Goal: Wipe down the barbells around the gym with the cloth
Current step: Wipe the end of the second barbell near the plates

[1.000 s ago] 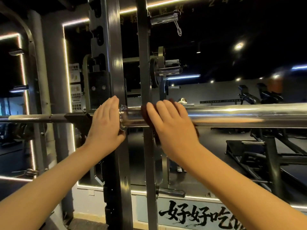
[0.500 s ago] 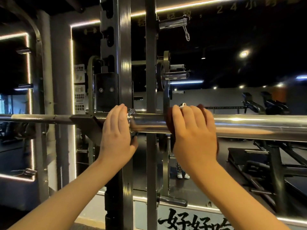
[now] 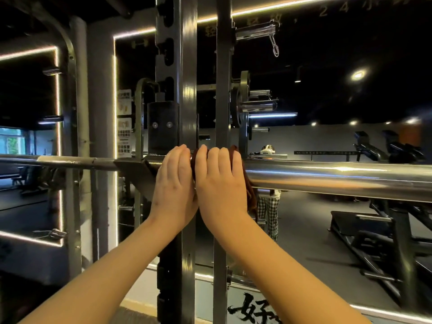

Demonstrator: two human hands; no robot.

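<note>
Rack: a tall dark steel rack (image 3: 187, 90) with slotted uprights stood straight ahead, and its bracket carried the bar.
Barbell: a long chrome steel barbell (image 3: 327, 178) lay level across the whole view, with its thick shiny sleeve to the right and its thinner shaft running off to the left past the rack.
Plate: a round grey weight plate (image 3: 238, 108) hung on a peg behind the second upright, above the barbell.
Left hand: the left hand (image 3: 174, 183) lay over the barbell at the inner end of the sleeve, its fingers curled over the top; the thumb was hidden.
Right hand: the right hand (image 3: 219, 183) touched the left one side by side, its fingers curled over the cloth and pressing it to the sleeve.
Cloth: a dark reddish-brown cloth (image 3: 250, 192) was wrapped round the sleeve under the right hand, and its edge showed beside and below the palm.
</note>
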